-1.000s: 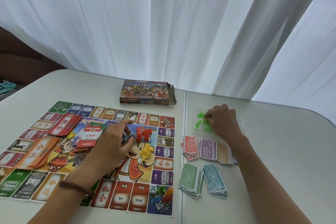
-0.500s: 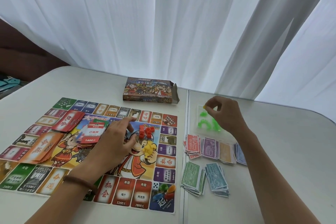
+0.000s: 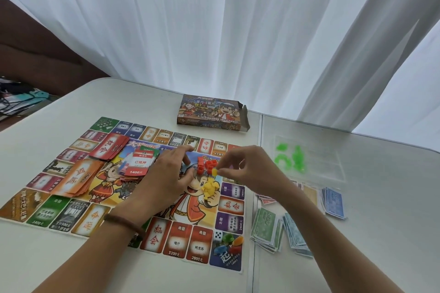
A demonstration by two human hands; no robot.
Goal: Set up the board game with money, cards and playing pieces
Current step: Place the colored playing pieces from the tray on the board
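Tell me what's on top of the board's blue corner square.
A white die and four pawns, green, orange, blue and red, sit on the blue corner square, hiding part of its print.

Daylight glows through white curtains (image 3: 214,31) behind a pale table (image 3: 392,197), with dark brown furniture (image 3: 35,59) at left.

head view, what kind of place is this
Likely a room in a home, though not certain: a white table set against sheer white curtains with daylight behind, and a game board laid out on it.

glossy paper board (image 3: 166,240), translucent plastic pieces (image 3: 289,158) (green), matt white table (image 3: 381,233), sheer cloth curtain (image 3: 214,31).
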